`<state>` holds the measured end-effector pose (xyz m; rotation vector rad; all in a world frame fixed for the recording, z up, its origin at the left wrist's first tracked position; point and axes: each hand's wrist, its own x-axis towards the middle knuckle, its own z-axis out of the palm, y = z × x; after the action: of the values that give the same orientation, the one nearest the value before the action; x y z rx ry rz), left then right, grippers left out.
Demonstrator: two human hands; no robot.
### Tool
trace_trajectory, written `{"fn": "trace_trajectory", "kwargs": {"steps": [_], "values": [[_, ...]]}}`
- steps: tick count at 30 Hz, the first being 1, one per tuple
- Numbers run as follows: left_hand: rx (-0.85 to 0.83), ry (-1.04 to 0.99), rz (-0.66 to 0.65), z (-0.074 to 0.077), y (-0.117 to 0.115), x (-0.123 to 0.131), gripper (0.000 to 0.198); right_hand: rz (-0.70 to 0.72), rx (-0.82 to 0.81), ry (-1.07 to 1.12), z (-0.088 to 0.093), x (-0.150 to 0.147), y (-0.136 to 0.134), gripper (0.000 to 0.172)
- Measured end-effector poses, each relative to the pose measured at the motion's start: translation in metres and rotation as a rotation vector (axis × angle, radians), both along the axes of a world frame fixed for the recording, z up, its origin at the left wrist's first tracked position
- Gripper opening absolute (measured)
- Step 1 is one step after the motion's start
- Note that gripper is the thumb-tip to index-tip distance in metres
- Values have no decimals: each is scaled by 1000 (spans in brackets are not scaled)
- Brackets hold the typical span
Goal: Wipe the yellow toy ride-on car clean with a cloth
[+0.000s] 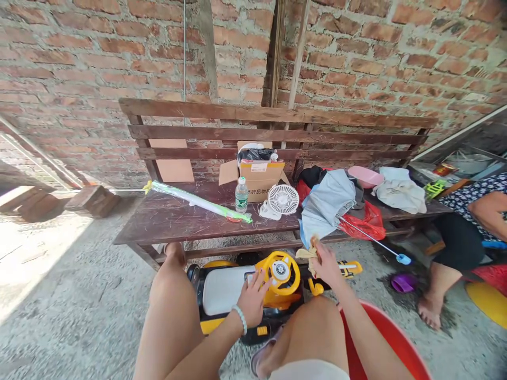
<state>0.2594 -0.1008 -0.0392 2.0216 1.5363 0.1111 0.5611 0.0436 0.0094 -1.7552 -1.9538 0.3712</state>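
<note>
Your left hand [253,299] lies open on the yellow-and-black toy ride-on car [247,295], fingers spread on its smooth white panel [224,291], just beside the yellow steering wheel [282,273]. A beaded bracelet [240,319] circles that wrist. Your right hand [327,265] is clenched around a crumpled yellow cloth [308,257], held just right of the wheel. The car stands on rough concrete [59,301] between your knees. A red plastic basin [390,338] sits at near right; its contents don't show.

On the far side, a dark, scratched wooden bench [166,221] stands against the brick wall [79,63]. On it, an open cardboard box [261,179] holds a black plastic bag [255,155]. Beside the box are a water bottle [241,195], a small white fan [283,199], and a long plastic-wrapped tube [198,200]. To the right lie a pale blue umbrella [325,206], a red plastic bag [370,222], a pink bowl [365,177], and white cloth [401,190]. A seated person's bare foot [430,311] rests on the ground at right.
</note>
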Motion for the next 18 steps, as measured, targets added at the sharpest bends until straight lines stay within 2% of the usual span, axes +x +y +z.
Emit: {"fn": "trace_trajectory", "kwargs": {"steps": [2,4,6,9,13,18], "values": [[-51,59,-107,-8,-1,10,92,73,-120,-231,-11,-10,7,54],[-85,105,-162,-14,1,15,95,87,-234,-413,-17,-19,13,47],[-73,122,-188,-17,3,17,97,75,-320,-480,-20,-19,21,46],[-49,134,-215,-11,6,17,95,8,-375,-345,-21,-3,36,50],[-59,120,-206,0,6,17,89,-180,-352,-106,-26,20,50,50],[-73,115,-176,-3,7,19,94,-400,-276,92,-33,28,54,40]]}}
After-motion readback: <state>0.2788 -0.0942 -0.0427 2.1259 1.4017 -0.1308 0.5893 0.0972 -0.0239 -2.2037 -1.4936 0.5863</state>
